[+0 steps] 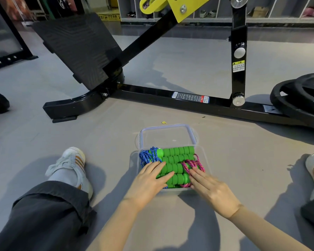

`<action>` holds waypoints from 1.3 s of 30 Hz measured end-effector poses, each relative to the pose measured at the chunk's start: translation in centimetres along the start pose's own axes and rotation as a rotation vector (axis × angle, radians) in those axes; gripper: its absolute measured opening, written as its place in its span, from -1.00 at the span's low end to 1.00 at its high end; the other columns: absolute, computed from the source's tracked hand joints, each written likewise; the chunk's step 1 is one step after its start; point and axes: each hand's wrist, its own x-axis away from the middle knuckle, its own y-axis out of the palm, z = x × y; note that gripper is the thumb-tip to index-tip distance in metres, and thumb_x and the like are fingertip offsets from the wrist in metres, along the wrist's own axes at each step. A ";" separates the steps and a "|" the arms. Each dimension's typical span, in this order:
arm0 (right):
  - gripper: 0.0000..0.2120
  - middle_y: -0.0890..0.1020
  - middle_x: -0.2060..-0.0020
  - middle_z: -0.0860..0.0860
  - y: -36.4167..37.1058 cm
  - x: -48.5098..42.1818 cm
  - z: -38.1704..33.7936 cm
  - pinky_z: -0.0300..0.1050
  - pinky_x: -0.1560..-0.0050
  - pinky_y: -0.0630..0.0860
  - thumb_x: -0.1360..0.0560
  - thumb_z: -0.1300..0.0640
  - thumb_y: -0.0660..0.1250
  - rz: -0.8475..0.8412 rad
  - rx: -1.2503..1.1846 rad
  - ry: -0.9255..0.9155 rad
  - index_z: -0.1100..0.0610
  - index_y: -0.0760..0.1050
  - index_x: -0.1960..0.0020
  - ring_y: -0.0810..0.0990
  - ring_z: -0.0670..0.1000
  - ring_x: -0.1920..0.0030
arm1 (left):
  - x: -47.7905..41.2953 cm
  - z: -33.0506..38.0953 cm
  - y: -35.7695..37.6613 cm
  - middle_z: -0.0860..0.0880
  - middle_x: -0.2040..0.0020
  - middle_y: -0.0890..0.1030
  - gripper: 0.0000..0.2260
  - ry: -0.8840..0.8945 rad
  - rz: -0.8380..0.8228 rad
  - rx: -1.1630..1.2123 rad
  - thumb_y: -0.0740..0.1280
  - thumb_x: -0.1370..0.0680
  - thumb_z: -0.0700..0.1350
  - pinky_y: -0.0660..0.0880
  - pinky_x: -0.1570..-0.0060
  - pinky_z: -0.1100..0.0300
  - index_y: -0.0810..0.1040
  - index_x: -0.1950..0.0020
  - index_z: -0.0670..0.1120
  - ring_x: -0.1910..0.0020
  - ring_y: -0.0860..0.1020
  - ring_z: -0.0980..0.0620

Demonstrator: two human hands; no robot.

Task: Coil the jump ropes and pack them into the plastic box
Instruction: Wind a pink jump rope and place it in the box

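Note:
A clear plastic box (199, 151) sits on the grey floor between my legs, with its clear lid (168, 134) lying just behind it. Inside lie several green ribbed jump-rope handles (178, 157), a blue cord bundle (149, 155) at the left and a pink cord bundle (192, 164) at the right. My left hand (150, 180) lies flat with straight fingers pressing on the handles and blue cord. My right hand (209, 187) presses with straight fingers on the pink cord and the handle ends.
A black gym machine frame (170, 96) with a footplate (80, 49) crosses the floor behind the box. Black weight plates (301, 98) lie at the right. My shoes (72, 163) and legs flank the box. A small yellow scrap (163, 122) lies near the lid.

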 end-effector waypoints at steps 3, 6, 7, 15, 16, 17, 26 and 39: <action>-0.59 0.56 -0.22 0.17 0.1 0.3 -0.2 -0.02 -0.38 0.25 -0.61 0.01 0.11 -0.055 0.041 -0.046 0.29 0.56 -0.18 0.50 0.12 -0.27 | 0.8 -0.1 1.0 -0.11 -0.30 0.54 -0.64 -0.010 0.043 -0.035 0.42 -0.46 0.05 0.39 -0.30 0.00 0.58 -0.26 0.07 -0.28 0.50 -0.09; -0.50 0.51 -0.27 0.20 0.6 1.1 0.0 0.01 -0.45 0.11 -0.59 -0.07 0.08 -0.167 0.089 -0.083 0.30 0.38 -0.32 0.45 0.15 -0.32 | 1.7 0.6 1.7 -0.12 -0.40 0.43 -0.55 -0.036 -0.013 -0.053 0.06 -0.57 0.16 0.12 -0.43 0.01 0.48 -0.37 0.05 -0.40 0.30 -0.08; -0.49 0.52 -0.26 0.20 0.8 1.0 0.1 0.01 -0.45 0.09 -0.60 -0.09 0.04 -0.196 0.116 -0.093 0.29 0.33 -0.34 0.46 0.15 -0.30 | 1.9 0.7 1.7 -0.12 -0.41 0.41 -0.51 -0.044 -0.032 -0.065 0.04 -0.56 0.19 0.08 -0.42 0.02 0.46 -0.39 0.04 -0.41 0.27 -0.08; -0.08 0.42 -0.34 0.22 1.1 -2.0 1.8 0.11 -0.39 0.05 -0.26 -0.26 0.44 -0.353 0.147 -0.118 0.23 0.24 -0.41 0.35 0.27 -0.36 | 1.9 0.3 3.6 -0.15 -0.36 0.47 -0.58 -0.016 0.087 -0.073 0.10 -0.54 0.08 0.20 -0.38 -0.01 0.42 -0.36 0.03 -0.36 0.30 -0.10; -0.04 0.42 -0.34 0.23 1.2 -2.0 1.7 0.11 -0.38 0.05 -0.21 -0.24 0.49 -0.376 0.122 -0.079 0.22 0.23 -0.41 0.36 0.28 -0.36 | 1.9 0.2 3.7 -0.15 -0.35 0.48 -0.59 -0.014 0.095 -0.072 0.10 -0.53 0.08 0.22 -0.38 -0.01 0.46 -0.34 0.03 -0.36 0.31 -0.10; -0.02 0.43 -0.34 0.23 1.4 -1.9 1.5 0.10 -0.39 0.06 -0.19 -0.21 0.53 -0.392 0.095 -0.042 0.21 0.22 -0.42 0.34 0.28 -0.36 | 1.9 0.2 3.8 -0.15 -0.34 0.49 -0.59 -0.011 0.102 -0.076 0.11 -0.53 0.08 0.26 -0.38 -0.01 0.49 -0.32 0.03 -0.35 0.33 -0.10; -0.04 0.49 -0.29 0.20 0.4 -0.6 -0.2 0.02 -0.40 0.11 -0.18 -0.13 0.58 -0.463 -0.053 0.044 0.23 0.24 -0.40 0.39 0.16 -0.32 | 3.2 1.1 2.7 -0.10 -0.26 0.56 -0.65 0.015 0.102 -0.036 0.14 -0.53 0.09 0.50 -0.19 0.00 0.60 -0.21 0.08 -0.22 0.51 -0.08; 0.11 0.23 -0.44 0.19 -4.1 3.5 -5.4 -0.10 -0.43 0.07 -0.24 -0.15 0.50 -0.473 -0.188 0.226 0.24 -0.05 -0.52 0.27 0.14 -0.43 | 8.2 7.6 0.3 -0.13 -0.29 0.54 -0.45 -0.163 -0.110 -0.032 0.05 -0.53 0.12 0.03 -0.41 0.06 0.53 -0.29 -0.21 -0.26 0.53 -0.04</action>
